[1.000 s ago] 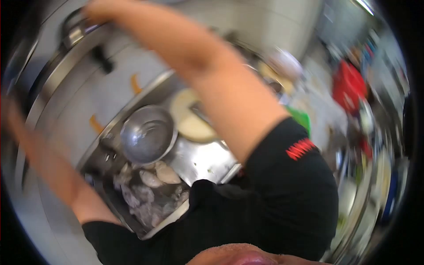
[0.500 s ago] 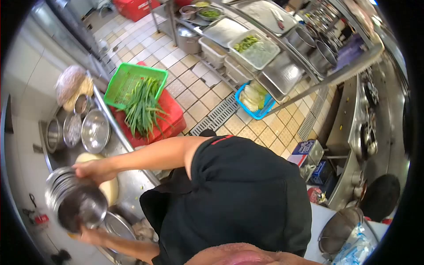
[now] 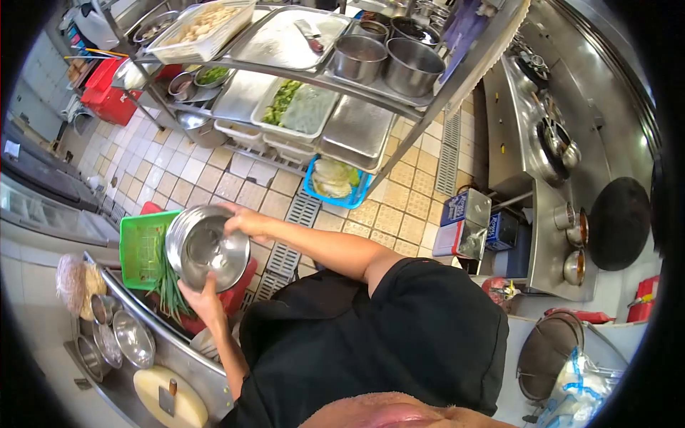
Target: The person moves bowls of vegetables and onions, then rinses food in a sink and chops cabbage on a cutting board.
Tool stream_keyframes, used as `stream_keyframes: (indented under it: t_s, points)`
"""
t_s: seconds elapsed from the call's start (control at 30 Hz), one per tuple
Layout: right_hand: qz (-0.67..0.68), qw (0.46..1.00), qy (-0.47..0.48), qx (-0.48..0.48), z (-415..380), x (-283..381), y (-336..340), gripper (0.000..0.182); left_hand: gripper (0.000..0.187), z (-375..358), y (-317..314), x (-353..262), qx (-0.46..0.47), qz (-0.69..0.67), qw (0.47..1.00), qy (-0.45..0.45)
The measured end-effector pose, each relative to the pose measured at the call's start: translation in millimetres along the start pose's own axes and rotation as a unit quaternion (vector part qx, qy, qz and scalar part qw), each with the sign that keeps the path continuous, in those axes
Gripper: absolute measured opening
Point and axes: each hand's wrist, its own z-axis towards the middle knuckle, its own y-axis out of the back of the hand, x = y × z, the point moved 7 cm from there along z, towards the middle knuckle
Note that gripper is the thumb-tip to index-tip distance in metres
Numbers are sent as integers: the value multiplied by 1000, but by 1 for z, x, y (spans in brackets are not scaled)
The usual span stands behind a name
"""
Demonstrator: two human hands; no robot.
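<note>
A stack of shiny metal bowls [image 3: 207, 247] is held between my two hands, in front of the green basket [image 3: 139, 250]. The top bowl's hollow side faces the camera. My right hand [image 3: 247, 221] is closed on the upper right rim, fingers over the edge. My left hand [image 3: 205, 301] grips the lower rim, with its thumb on the inside. Long green onions [image 3: 170, 291] hang out of the basket beside the bowls, partly hidden by them. A red box [image 3: 246, 282] shows below and behind the stack.
A steel counter at the lower left bears a round board [image 3: 146, 392] with a cleaver [image 3: 167, 401] and several metal bowls [image 3: 134, 339]. Across the tiled floor stands a shelf [image 3: 285, 68] with trays and pots. A blue basket [image 3: 342, 196] lies under it. Stoves [image 3: 531, 121] line the right side.
The bowl stack has moved from over the steel counter toward the green basket, still in both hands. The view has turned, showing more of the shelf, and the round board is uncovered.
</note>
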Motion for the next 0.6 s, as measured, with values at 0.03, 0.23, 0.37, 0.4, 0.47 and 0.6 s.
stream_keyframes:
  t_s: [0.03, 0.23, 0.37, 0.4, 0.47, 0.6]
  points:
    - [-1, 999, -22, -32, -4, 4, 26, 78, 60, 1, -23, -8, 6, 46, 999, -9]
    - [21, 977, -165, -136, -63, 60, 86, 50, 70, 7, -115, -76, 91, 225, 967, -70]
    - [171, 976, -63, -116, -51, 7, 120, 45, 109, 19, -136, -67, 107, 290, 933, -185]
    - [159, 978, -28, -136, -54, 11, 123, 45, 109, 23, -139, -66, 129, 263, 941, -171]
    - [167, 969, -46, -176, -57, 4, 139, 45, 106, 28, -150, -58, 177, 167, 959, -147]
    - [220, 947, -82, -219, -68, -28, 195, 30, 88, 37, -176, -55, 279, -57, 945, -162]
